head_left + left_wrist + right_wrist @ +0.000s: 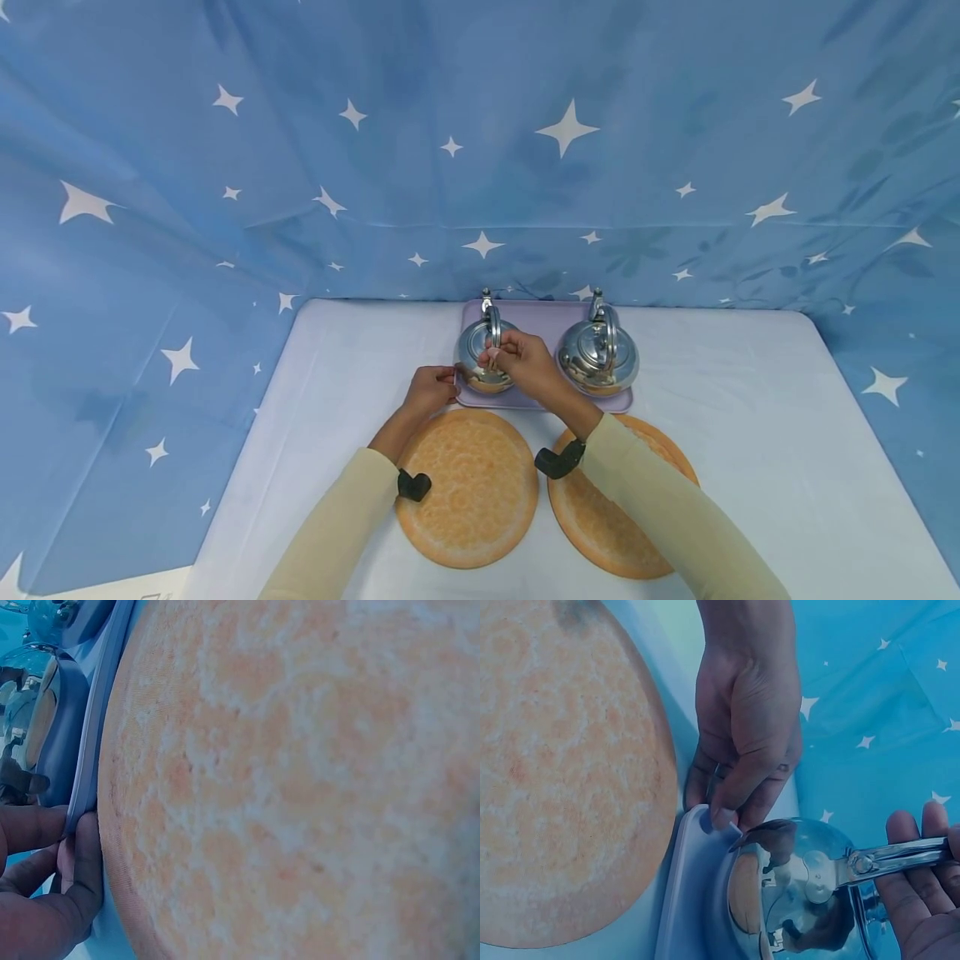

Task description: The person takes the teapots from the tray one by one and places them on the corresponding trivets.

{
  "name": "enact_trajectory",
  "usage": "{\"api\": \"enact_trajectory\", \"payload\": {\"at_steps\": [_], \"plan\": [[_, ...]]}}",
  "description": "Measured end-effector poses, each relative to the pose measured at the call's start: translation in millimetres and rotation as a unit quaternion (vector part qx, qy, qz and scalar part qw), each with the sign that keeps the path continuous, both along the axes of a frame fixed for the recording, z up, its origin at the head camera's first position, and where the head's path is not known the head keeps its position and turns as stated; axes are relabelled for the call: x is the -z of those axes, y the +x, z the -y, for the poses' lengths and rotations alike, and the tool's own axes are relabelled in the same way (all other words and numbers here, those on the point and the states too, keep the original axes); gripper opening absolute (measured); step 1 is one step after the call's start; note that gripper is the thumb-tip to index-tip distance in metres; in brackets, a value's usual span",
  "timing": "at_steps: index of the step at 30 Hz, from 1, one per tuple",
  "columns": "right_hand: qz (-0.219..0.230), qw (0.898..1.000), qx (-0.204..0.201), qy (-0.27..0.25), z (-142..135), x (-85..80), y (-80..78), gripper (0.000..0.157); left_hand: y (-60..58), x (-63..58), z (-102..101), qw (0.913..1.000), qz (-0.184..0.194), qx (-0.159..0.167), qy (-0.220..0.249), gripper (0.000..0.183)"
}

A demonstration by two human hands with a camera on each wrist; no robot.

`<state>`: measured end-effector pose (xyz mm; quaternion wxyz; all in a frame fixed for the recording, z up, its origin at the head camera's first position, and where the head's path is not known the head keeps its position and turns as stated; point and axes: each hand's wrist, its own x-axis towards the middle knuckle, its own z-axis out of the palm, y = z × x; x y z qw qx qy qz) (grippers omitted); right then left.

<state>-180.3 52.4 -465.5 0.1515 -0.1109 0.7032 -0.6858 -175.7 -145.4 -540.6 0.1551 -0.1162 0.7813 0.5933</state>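
Two shiny steel kettles stand on a lilac tray (542,315). My right hand (528,364) holds the upright handle of the left kettle (471,342); in the right wrist view its fingers (922,881) lie around the metal handle (900,856). With thumb and fingers, my left hand (430,390) pinches the near left corner of the tray, beside that kettle. The left wrist view shows the tray rim (91,742) between the left hand's fingertips. The right kettle (585,358) stands untouched.
Two round mats (468,492) printed like flatbread lie in front of the tray, the right mat (667,450) partly under my right forearm. A white cloth (750,417) covers the table. Blue star-patterned curtains (420,183) hang behind and at the sides.
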Motion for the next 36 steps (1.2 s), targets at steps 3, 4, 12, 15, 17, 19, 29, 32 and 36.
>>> {"api": "enact_trajectory", "payload": {"at_steps": [3,4,12,15,17,19,29,32,36], "plan": [[-0.012,1.000,0.001,0.007,0.2,-0.3,-0.6,0.009,-0.4,-0.9,-0.7,1.0000,0.004,-0.005,0.005,0.044],[-0.017,1.000,0.001,0.010,0.4,-0.6,-0.6,0.009,-0.4,-1.3,-0.9,1.0000,0.005,-0.005,0.006,0.044],[-0.038,0.999,0.010,0.027,3.0,-2.7,0.5,0.010,-2.4,-1.5,-2.1,1.0000,0.005,0.000,0.005,0.045],[-0.043,0.999,0.008,0.025,3.9,-3.6,1.4,0.011,-3.1,-1.6,-2.2,1.0000,0.003,0.001,0.002,0.046],[-0.047,0.999,0.003,0.025,4.1,-3.8,1.9,0.011,-2.9,-1.2,-1.6,1.0000,0.000,0.000,-0.005,0.046],[-0.052,0.998,0.000,0.027,4.0,-3.8,2.4,0.011,-2.5,-0.6,-0.9,0.9999,-0.006,0.002,-0.011,0.046],[-0.066,0.996,-0.003,0.053,1.5,-0.5,1.4,0.008,0.2,2.3,2.1,1.0000,-0.004,0.004,-0.008,0.044],[-0.078,0.995,-0.010,0.062,-0.4,0.1,1.5,0.010,1.2,1.7,2.1,1.0000,-0.007,0.003,-0.003,0.044],[-0.086,0.993,-0.020,0.076,-2.7,-0.8,3.7,0.013,2.0,1.9,1.5,0.9999,-0.010,0.007,0.002,0.045]]}}
